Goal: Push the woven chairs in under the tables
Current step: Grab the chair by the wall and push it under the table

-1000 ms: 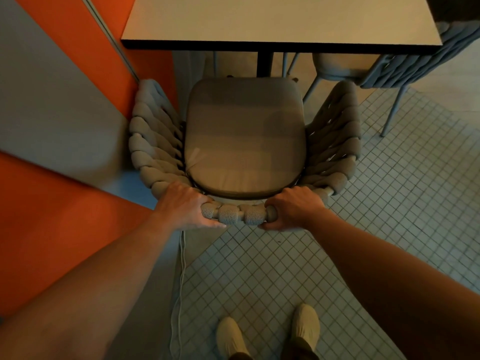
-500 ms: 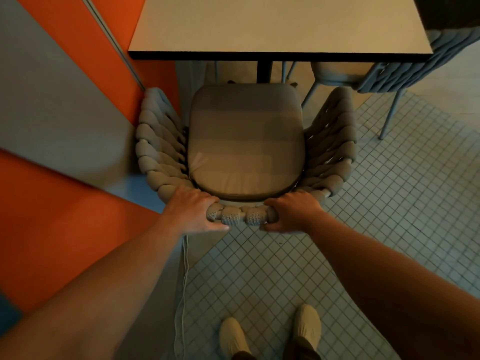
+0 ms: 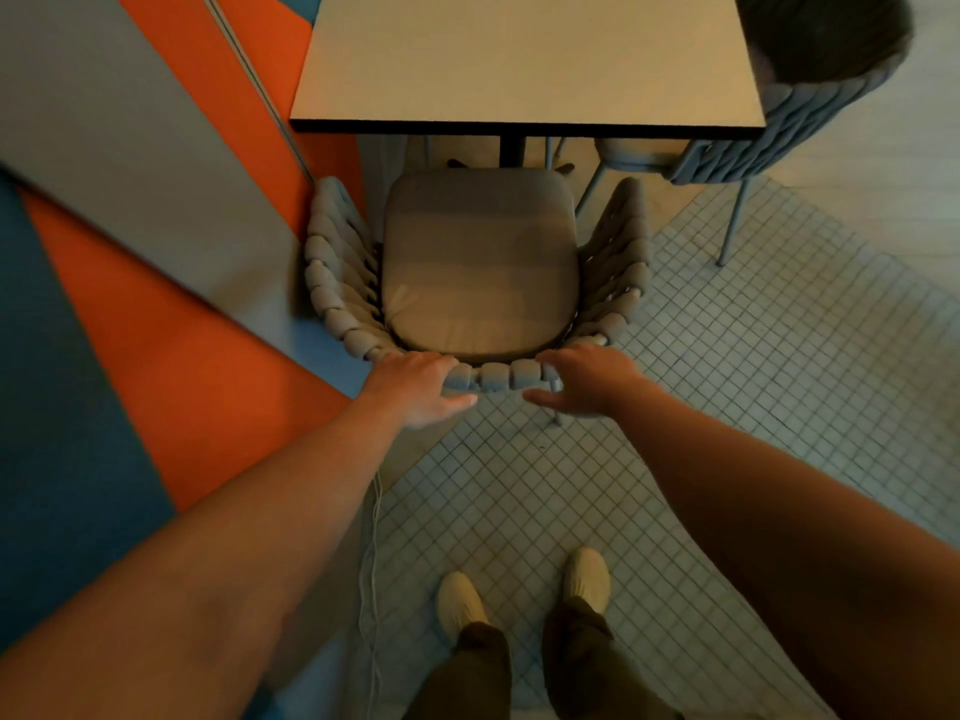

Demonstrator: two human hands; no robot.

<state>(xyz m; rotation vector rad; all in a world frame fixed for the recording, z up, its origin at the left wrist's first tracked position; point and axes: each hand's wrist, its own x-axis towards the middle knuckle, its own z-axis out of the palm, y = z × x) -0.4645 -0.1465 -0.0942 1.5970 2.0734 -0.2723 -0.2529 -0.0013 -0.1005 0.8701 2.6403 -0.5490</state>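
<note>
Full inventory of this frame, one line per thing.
table: 1, beige top with black edge, top centre
woven chair: 1, grey-beige, centre, in front of the table
seat cushion: 1, taupe, on that chair
second woven chair: 1, blue-grey, top right by the table
wall panels: orange, grey, blue, left
tiled floor: pale small squares, right and bottom
cable: 1, white, floor beside wall
shoes: 2, cream, bottom centre
left hand: 1, fingers on chair's back rim
right hand: 1, fingers straight, at rim

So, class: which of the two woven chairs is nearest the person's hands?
The beige woven chair facing the table: left hand and right hand are at its back rim. The blue-grey chair stands at the table's right side.
</note>
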